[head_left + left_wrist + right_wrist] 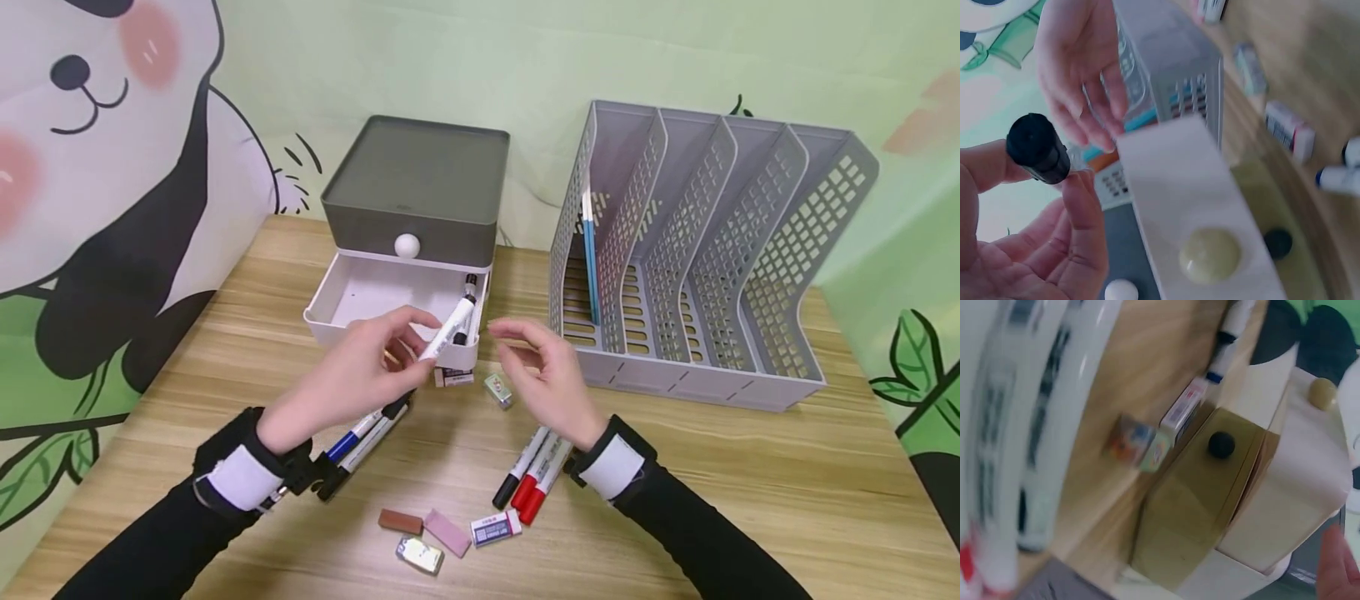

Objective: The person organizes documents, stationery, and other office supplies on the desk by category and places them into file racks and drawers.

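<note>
My left hand (360, 358) pinches a white marker (447, 329) between thumb and fingers, tilted over the front right of a pulled-out white drawer (322, 321). Its black cap (1038, 150) faces the camera in the left wrist view. Other markers (469, 323) with black parts lie at the drawer's right side, partly hidden behind the held one. My right hand (551, 379) holds nothing; its fingers are loosely bent just right of the drawer's front corner. Below them lies a small green eraser (498, 390). Another boxed eraser (453, 377) sits under the drawer front.
The drawer belongs to a grey-topped organizer (420, 171). To the right stands a grey file rack (697, 367) with thin blue booklets (590, 267). Markers lie under each forearm: blue and black ones (367, 442), red and black ones (536, 475). Several erasers (447, 533) rest in front.
</note>
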Demonstrator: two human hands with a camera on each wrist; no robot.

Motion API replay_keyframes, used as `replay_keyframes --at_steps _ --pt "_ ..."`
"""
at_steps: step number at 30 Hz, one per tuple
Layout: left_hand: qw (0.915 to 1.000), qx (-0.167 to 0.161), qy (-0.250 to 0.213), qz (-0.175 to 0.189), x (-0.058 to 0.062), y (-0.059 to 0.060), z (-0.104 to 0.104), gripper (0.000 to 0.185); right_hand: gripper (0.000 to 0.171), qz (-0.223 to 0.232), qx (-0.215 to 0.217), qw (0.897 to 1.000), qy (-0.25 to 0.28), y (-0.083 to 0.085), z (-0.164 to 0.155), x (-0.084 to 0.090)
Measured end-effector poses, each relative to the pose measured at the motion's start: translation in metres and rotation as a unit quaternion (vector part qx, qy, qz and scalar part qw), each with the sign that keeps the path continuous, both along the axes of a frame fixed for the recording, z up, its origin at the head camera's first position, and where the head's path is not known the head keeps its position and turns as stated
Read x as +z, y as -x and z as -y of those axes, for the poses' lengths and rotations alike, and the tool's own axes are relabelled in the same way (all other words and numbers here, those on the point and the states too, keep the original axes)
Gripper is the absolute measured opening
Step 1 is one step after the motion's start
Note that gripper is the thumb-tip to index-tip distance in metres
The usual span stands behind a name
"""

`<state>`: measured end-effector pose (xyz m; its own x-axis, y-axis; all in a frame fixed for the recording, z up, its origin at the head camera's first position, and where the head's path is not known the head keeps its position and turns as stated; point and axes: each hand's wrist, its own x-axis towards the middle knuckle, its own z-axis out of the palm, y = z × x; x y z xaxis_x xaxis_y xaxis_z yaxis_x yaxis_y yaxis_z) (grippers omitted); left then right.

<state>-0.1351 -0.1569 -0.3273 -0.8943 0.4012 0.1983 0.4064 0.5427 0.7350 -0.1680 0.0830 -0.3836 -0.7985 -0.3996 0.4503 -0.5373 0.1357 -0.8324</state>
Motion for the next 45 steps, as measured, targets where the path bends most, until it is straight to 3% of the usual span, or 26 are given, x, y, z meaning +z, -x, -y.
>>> replay_keyframes --at_steps 2,5,10,20,27,34,45 --pt "0.9997 0.019 0.016 -0.005 0.004 0.007 0.003 0.034 0.032 -0.057 -0.009 0.997 -0.055 0.001 0.003 -0.001" --pt "0.9983 0.039 0.043 -0.009 0.009 0.016 0.006 0.033 0.036 -0.122 -0.017 0.984 -0.127 0.003 0.007 -0.004" --pt "0.9951 0.055 0.082 -0.01 0.012 0.031 0.004 0.027 0.032 -0.153 -0.012 0.971 -0.181 0.003 0.01 -0.007" --pt "0.9868 0.085 0.137 -0.017 0.007 0.055 -0.003 0.01 0.031 -0.146 0.002 0.972 -0.185 0.004 0.011 -0.007" --pt "0.9849 0.105 0.137 -0.014 0.002 0.067 -0.007 0.007 0.031 -0.161 0.001 0.968 -0.19 0.005 0.012 -0.007" --pt "0.9817 0.116 0.147 -0.034 -0.009 0.078 -0.014 0.007 0.03 -0.164 0.003 0.967 -0.193 0.004 0.011 -0.008" --pt "0.9791 0.125 0.155 -0.041 -0.017 0.089 -0.024 0.009 0.032 -0.165 0.0 0.967 -0.194 0.003 0.011 -0.008"
